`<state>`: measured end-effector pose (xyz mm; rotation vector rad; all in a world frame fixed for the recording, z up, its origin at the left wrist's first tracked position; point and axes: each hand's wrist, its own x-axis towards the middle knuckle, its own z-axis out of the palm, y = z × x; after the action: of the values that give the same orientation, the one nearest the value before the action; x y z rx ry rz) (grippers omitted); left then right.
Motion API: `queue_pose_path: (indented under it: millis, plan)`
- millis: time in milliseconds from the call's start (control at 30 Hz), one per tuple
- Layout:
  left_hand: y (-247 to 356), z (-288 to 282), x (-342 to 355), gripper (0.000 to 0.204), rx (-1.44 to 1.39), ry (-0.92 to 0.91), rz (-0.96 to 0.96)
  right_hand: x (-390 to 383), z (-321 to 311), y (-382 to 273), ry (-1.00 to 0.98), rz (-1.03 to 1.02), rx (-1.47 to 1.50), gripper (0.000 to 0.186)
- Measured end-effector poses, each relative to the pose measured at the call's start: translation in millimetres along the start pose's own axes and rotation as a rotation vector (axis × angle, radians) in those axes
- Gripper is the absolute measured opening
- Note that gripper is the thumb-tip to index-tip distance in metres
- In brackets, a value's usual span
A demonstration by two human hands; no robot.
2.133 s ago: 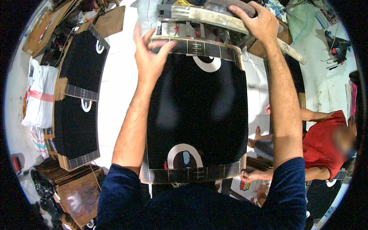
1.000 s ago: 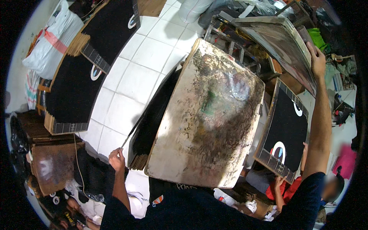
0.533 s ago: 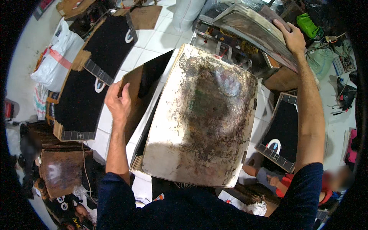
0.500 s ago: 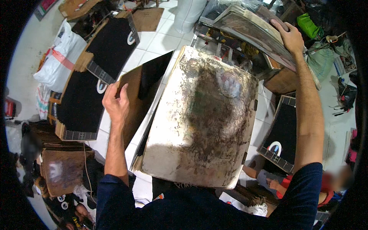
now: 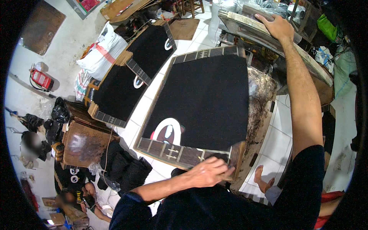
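Observation:
My right hand (image 5: 276, 27) grips the raised screen frame (image 5: 234, 21), at the top right, with its fingers over a dark bar on it. My left hand (image 5: 214, 168) is curled on the lower right corner of a board covered in black cloth (image 5: 199, 96). The board has dark gridded strips at both ends and a white, looped eye print near the lower left. It lies over the stained, pale platen (image 5: 258, 115), whose right part shows. Whether it rests flat on the platen, I cannot tell.
More black boards (image 5: 115, 99) and a white sack (image 5: 96, 57) stand left. A brown stack (image 5: 86, 143) and black cloth (image 5: 124, 165) are lower left. A red extinguisher (image 5: 40, 80) hangs on the wall. A co-worker's foot (image 5: 258, 174) is lower right; another person (image 5: 86, 197) is lower left.
My left hand has moved right and down with a board, whose black printed face now covers most of the bare platen. My right hand stays on the raised frame. The view has turned.

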<state>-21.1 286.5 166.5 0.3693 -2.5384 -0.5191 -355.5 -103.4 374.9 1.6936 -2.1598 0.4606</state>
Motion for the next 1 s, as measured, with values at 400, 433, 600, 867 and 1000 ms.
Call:
queue_pose_path:
  millis: [400, 433, 600, 867, 1000]
  plan:
    - [-66.0, 95.9, -82.2, 0.072, -0.056, -0.204, -0.242, -19.4, 11.4, -4.2, 0.087, -0.019, -0.007, 0.101]
    - [-92.8, 77.3, -94.4, 0.08, -0.123, -0.029, -0.41, -18.7, 11.4, -4.7, 0.076, -0.015, -0.018, 0.101]
    - [-233.9, -12.4, -228.4, 0.069, 0.638, 0.501, -1.159, -14.1, 8.4, -4.2, 0.032, 0.016, -0.032, 0.102]
    - [-268.9, -79.7, -333.1, 0.054, -0.218, 0.665, -1.537, -3.4, 5.3, -4.9, 0.06, 0.055, -0.037, 0.102]
    - [-219.9, -71.7, -304.3, 0.041, -0.549, 0.848, -1.589, -7.3, -4.7, -16.0, 0.108, 0.067, -0.015, 0.091]
